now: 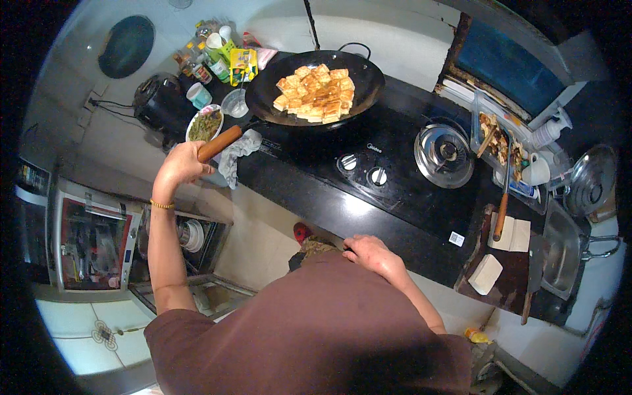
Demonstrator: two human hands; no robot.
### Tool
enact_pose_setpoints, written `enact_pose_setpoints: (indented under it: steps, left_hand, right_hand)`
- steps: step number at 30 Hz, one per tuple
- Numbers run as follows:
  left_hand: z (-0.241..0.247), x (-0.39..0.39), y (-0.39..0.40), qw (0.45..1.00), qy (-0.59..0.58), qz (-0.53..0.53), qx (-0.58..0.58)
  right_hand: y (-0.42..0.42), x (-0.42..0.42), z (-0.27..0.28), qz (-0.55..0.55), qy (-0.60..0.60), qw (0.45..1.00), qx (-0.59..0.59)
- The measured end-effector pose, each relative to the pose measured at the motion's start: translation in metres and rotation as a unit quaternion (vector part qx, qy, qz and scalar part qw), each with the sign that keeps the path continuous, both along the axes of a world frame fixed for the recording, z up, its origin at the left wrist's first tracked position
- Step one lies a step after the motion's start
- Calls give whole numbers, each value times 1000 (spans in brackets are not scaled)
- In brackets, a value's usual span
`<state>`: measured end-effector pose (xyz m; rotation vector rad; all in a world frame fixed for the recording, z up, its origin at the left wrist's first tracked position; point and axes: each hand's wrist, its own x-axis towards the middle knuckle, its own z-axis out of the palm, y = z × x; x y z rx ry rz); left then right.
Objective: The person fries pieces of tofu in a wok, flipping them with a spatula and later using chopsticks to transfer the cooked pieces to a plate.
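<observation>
My left hand (185, 165) is closed round the wooden handle (219, 143) of a black wok (365, 94) on the left part of the cooktop. Browned tofu pieces (316, 94) lie close together in the wok. My right hand (373, 253) rests near the counter's front edge, in front of the control knobs; its fingers are partly curled and whether they hold anything cannot be told. A grey-white cloth (242, 153) hangs over the counter edge beside the wok handle. A bowl of green food (205, 124) stands just behind my left hand.
Left back: bottles (200, 69), a yellow packet (243, 66), a cup (199, 96), a clear bowl (235, 103). Right: a glass lid (444, 155), a plastic bin (476, 126), a wooden-handled utensil (501, 215), a cutting board (466, 276) with white blocks (486, 274), a cleaver (534, 266), a sink (563, 256).
</observation>
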<state>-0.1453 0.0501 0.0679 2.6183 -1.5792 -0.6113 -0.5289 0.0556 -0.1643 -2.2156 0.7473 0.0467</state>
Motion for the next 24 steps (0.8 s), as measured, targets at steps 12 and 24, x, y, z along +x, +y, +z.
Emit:
enact_pose_setpoints:
  steps: [12, 24]
  left_hand:
    - [-1, -2, 1, 1000, 4, 7, -6]
    - [-8, 4, 8, 987, 158, 23, 0]
  right_hand:
    - [-3, 0, 0, 6, -7, 1000, -11]
    - [-5, -1, -4, 10, -13, 1000, -11]
